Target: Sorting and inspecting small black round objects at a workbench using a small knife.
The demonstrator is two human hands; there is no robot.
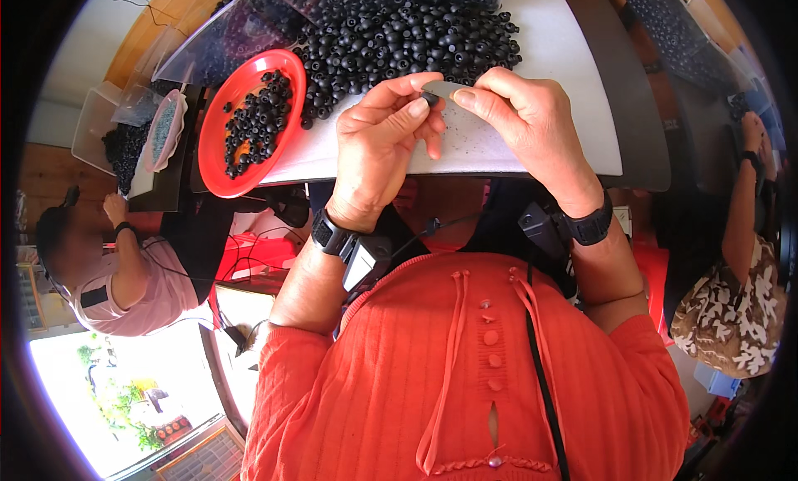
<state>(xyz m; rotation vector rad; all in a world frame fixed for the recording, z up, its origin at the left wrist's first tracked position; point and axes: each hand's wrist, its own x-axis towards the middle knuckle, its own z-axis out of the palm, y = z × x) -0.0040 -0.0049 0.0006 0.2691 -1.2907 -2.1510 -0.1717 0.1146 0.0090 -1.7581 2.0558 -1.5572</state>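
Here at the left a red plate (209, 152) of loose black beads (256, 123) juts over the table's near edge, close to the left hand (371, 144), whose thumb and fingers pinch one small black piece (431, 100) above the white surface (573, 107). The right hand (532, 115) grips a thin grey blade (442, 88) at that piece, with bare white space running right to the dark border (636, 123). Around them: a pink-topped co-worker (137, 294), the black heap (407, 44) crowding the far side, a camouflage-shirted co-worker (731, 306).
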